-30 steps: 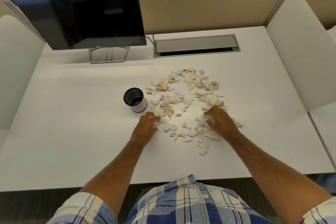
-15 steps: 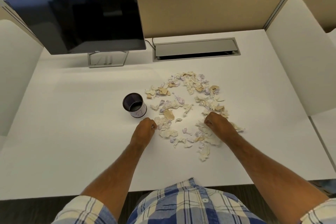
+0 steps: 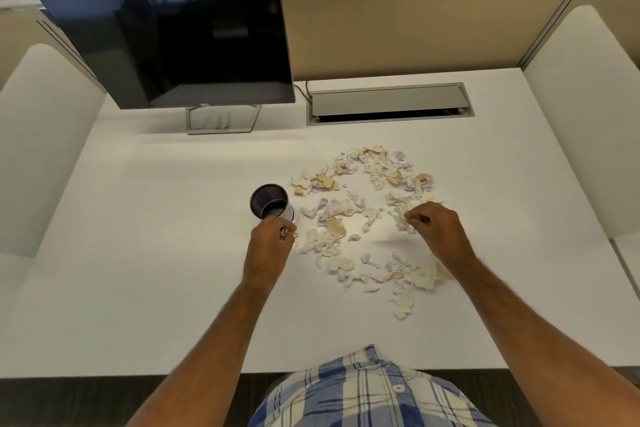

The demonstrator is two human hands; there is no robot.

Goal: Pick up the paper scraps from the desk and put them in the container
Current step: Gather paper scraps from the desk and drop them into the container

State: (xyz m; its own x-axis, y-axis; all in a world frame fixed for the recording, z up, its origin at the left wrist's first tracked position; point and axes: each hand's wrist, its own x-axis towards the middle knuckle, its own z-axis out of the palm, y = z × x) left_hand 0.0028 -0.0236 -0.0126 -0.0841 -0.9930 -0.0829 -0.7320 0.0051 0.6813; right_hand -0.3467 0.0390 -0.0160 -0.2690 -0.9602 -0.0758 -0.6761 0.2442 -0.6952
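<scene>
Torn paper scraps (image 3: pixel 367 218), white, tan and lilac, lie scattered in a rough ring on the white desk (image 3: pixel 156 270). A small dark mesh container (image 3: pixel 272 202) stands upright at the pile's left edge. My left hand (image 3: pixel 272 243) hovers just in front of the container, fingers pinched on a few scraps. Over the right side of the pile, my right hand (image 3: pixel 434 229) is raised slightly and closed on scraps, a bit of paper showing at the fingertips.
A dark monitor (image 3: pixel 173 38) on a grey stand (image 3: pixel 221 120) occupies the back left. A grey cable hatch (image 3: pixel 388 104) is set into the desk at the back. White side partitions (image 3: pixel 585 114) flank the desk, and a beige divider runs behind it.
Both hands closed on scraps and lifted off the desk. The left hand moved left towards the container; the right hand rose over the pile. The head camera tilted, shifting the scene.
</scene>
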